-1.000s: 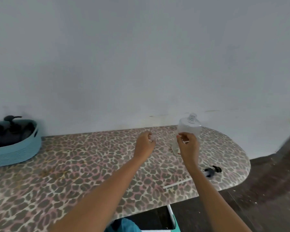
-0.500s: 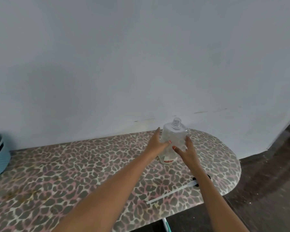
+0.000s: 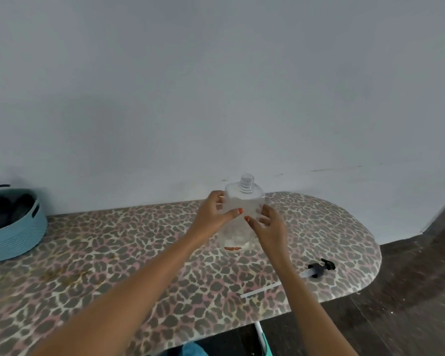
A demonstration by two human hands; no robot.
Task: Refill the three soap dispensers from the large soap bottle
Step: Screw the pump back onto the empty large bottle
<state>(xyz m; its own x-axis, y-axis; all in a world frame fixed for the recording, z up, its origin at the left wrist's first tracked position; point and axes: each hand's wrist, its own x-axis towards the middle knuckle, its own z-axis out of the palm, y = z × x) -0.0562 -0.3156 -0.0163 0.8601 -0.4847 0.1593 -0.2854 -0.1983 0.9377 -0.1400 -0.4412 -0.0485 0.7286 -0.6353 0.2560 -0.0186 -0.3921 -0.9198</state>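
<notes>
Clear bottle [image 3: 244,201], neck uncapped, standing upright at frame centre on leopard-print board [image 3: 113,240]. Left hand [image 3: 213,214] gripping its left side, thumb lying across front. Right hand [image 3: 270,228] grasping its right side. Black pump [image 3: 319,269] with white tube lying at lower right, apart from bottle. Blue basket [image 3: 18,235] sitting at left edge, holding dark dispensers [image 3: 0,204].
</notes>
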